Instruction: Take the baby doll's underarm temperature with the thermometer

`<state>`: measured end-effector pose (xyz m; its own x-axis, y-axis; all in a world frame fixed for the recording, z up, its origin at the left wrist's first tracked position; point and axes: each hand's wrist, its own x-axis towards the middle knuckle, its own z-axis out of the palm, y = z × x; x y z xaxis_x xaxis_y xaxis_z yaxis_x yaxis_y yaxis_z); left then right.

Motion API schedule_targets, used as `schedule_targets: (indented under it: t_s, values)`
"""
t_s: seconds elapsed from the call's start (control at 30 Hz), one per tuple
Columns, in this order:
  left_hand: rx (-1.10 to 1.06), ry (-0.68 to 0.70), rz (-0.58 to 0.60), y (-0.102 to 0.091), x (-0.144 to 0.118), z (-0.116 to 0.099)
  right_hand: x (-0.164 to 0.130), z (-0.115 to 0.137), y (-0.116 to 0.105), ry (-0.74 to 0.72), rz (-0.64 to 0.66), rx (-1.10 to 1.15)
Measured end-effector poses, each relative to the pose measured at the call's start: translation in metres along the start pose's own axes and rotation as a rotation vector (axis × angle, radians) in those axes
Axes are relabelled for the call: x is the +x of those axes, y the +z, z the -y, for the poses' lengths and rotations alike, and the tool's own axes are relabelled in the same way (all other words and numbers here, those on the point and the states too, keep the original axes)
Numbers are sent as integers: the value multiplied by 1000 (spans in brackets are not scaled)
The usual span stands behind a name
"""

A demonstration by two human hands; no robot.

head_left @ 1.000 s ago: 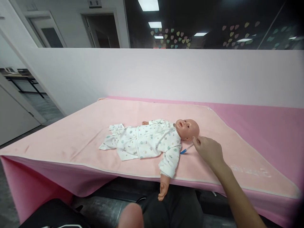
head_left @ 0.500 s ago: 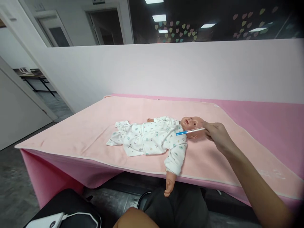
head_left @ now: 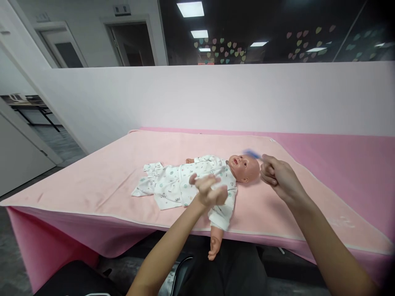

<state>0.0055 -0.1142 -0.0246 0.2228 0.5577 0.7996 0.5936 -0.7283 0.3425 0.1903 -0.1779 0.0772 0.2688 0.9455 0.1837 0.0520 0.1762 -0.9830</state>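
A baby doll [head_left: 243, 167] lies on its back in white patterned clothes [head_left: 173, 185], its head to the right and one arm hanging past the table's front edge. My right hand [head_left: 279, 174] is beside the top of the doll's head, fingers closed on a slim stick with a blue end [head_left: 252, 153]. Motion blurs the stick, and its blue end points left above the head. Over the doll's chest is my left hand [head_left: 211, 191], also blurred, with its fingers loosely bent and apart and nothing visible in them. Whether it touches the clothes I cannot tell.
A pale pink blanket [head_left: 101, 172] covers the table over a darker pink cloth [head_left: 348, 160]. Behind stands a white wall [head_left: 216, 98] with a window above. Below the front edge are my dark-clad legs [head_left: 234, 271] and a black seat [head_left: 77, 279].
My left hand has come up from below over the doll's chest. The stick in my right hand has swung up from the doll's shoulder to above its head. The view has shifted slightly.
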Motion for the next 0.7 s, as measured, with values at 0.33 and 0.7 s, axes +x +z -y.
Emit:
schedule_targets:
  t_s: [0.33,0.7]
  values:
    - [308,235,182,35,27,1,1,-16,15,-49,-95,-19]
    - [236,199,72,32,18,9,-38,-121,-44,-99,-403,-861]
